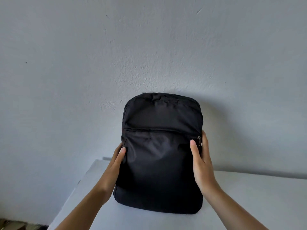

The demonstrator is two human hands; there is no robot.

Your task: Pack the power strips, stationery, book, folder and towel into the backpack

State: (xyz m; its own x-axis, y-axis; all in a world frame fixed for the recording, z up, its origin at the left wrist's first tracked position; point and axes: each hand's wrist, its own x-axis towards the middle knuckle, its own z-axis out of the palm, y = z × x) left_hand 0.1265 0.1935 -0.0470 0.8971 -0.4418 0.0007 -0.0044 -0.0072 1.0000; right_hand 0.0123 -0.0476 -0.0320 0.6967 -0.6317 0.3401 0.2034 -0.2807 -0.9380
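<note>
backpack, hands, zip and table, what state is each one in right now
backpack: upright on the table, held at both sides
front pocket zip: looks closed, pull at the right end
left hand: grips the backpack's left side, thumb on the front
right hand: grips the backpack's right side, thumb beside the zip pull
table: bears the backpack

Black backpack (159, 155) upright, hands (201, 163) gripping sides

A pale matt table (249, 205) stands before a rough-plastered grey-blue wall (149, 47); the wall bears a small dark speck (26, 62) at left and a faint scratch (198, 11) upper right; bottom left, a dark mottled patch (10, 224) — too blurred to name.
</note>
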